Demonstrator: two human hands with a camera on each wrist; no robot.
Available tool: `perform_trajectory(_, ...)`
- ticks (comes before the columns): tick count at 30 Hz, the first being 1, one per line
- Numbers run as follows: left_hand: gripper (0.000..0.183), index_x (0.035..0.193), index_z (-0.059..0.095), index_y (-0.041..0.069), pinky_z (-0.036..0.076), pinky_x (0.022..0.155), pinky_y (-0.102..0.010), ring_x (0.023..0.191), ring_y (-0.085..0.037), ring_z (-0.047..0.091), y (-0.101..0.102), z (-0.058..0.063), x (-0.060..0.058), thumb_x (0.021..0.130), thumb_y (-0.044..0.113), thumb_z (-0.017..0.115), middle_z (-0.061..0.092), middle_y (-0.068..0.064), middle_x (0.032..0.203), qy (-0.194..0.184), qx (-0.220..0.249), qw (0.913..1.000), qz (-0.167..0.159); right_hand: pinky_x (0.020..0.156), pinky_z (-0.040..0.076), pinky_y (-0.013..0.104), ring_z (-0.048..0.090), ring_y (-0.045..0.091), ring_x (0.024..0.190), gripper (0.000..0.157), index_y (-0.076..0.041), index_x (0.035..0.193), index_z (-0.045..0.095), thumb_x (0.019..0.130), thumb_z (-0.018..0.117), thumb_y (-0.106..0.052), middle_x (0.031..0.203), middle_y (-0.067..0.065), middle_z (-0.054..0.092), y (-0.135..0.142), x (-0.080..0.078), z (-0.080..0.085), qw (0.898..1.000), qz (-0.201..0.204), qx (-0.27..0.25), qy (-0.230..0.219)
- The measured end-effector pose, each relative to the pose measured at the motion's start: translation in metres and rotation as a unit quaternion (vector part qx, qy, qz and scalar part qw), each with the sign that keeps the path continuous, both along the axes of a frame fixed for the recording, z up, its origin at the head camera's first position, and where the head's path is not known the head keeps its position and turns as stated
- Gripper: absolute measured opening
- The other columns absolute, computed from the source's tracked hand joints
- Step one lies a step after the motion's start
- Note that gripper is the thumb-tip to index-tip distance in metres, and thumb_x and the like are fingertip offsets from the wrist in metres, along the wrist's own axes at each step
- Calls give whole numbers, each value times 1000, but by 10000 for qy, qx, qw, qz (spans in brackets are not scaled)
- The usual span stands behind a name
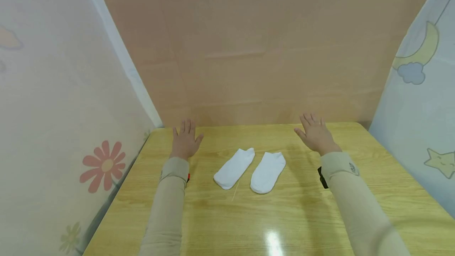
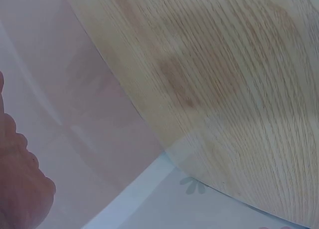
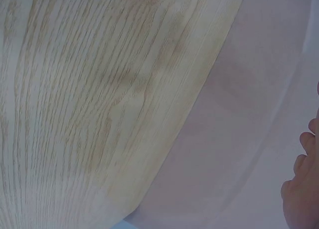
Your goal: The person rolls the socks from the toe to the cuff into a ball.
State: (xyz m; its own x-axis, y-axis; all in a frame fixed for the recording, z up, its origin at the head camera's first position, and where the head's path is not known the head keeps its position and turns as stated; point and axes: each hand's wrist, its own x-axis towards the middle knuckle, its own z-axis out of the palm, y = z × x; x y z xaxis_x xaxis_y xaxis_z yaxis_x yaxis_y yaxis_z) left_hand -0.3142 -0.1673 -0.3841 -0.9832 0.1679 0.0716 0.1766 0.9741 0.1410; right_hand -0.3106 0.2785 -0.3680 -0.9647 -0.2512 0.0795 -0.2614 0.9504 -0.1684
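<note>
Pale sleeves (image 1: pixel 167 208) come nearest the camera, leading to the left hand (image 1: pixel 185 140) and right hand (image 1: pixel 316 134), both empty, fingers extended and spread. Held well apart, they appear placed to leave the middle uncovered. There the left sock (image 1: pixel 234 168) and right sock (image 1: pixel 268 172) lie side by side on the wooden table (image 1: pixel 213 224), toes towards the person, a small gap presumably keeping them distinct; beyond hangs a tan backdrop (image 1: pixel 231 50).
</note>
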Motion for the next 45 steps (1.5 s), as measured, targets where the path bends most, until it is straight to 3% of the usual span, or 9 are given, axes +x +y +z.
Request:
perform_trajectory(9,72,153,2,2,-5,113,-60,147,-34,-4,5,-1,-2,103,48,26,-2,-17,160,47,-211,9998,-2,110,-1,65,-2,47,143,71,10,149,12,104,32,-41,155,31,6,3,0,-2,9999,15,-66,145)
perform_trajectory(18,72,153,3,1,0,113,-61,147,-34,-3,4,-9,3,103,48,26,2,-18,160,-2,-192,9997,-134,109,-2,65,-2,47,143,74,10,149,12,103,32,-45,155,31,7,-2,-1,-16,9997,83,-206,-47)
perform_trajectory(22,71,153,5,0,1,113,-61,147,-36,-1,4,-9,2,104,45,28,3,-19,160,57,61,9999,-138,109,-2,65,-2,47,143,77,9,150,10,103,29,-49,155,31,7,-5,-3,-19,9996,104,-270,-59)
perform_trajectory(24,70,153,7,0,1,113,-61,147,-35,0,8,-8,1,104,43,30,4,-19,160,154,479,9987,-120,109,0,66,0,48,143,76,8,150,10,103,30,-48,155,31,8,-7,-3,-19,9994,122,-320,-20)
perform_trajectory(26,67,152,13,-1,4,114,-60,147,-36,5,15,-5,1,104,40,34,10,-20,159,332,977,9946,-106,109,5,67,6,49,142,75,9,150,12,103,32,-46,155,32,11,-12,-3,-19,9990,154,-411,43)
perform_trajectory(29,59,148,30,-2,18,112,-59,143,-37,22,34,2,4,103,34,39,29,-20,154,587,1368,9888,-144,106,16,68,20,51,138,72,9,149,19,103,35,-45,151,33,22,-23,-2,-20,9992,157,-354,26)
perform_trajectory(34,45,135,55,5,33,103,-59,129,-36,45,73,7,14,101,32,46,54,-14,137,492,795,9949,-388,95,32,68,39,53,124,64,8,141,39,100,45,-41,138,34,41,-43,-2,-28,9994,221,200,-166)
perform_trajectory(37,39,128,61,7,36,100,-59,124,-35,50,96,-1,22,99,31,49,59,-12,131,325,546,9960,-626,90,38,66,46,51,116,58,7,133,49,98,50,-39,130,32,49,-49,-2,-36,9980,268,525,-215)
perform_trajectory(45,28,109,72,13,37,99,-57,109,-27,58,139,-45,46,97,29,53,68,-3,111,-158,195,9956,-899,85,43,61,53,46,103,45,8,115,62,97,54,-33,111,27,58,-49,5,-69,9968,337,666,-276)
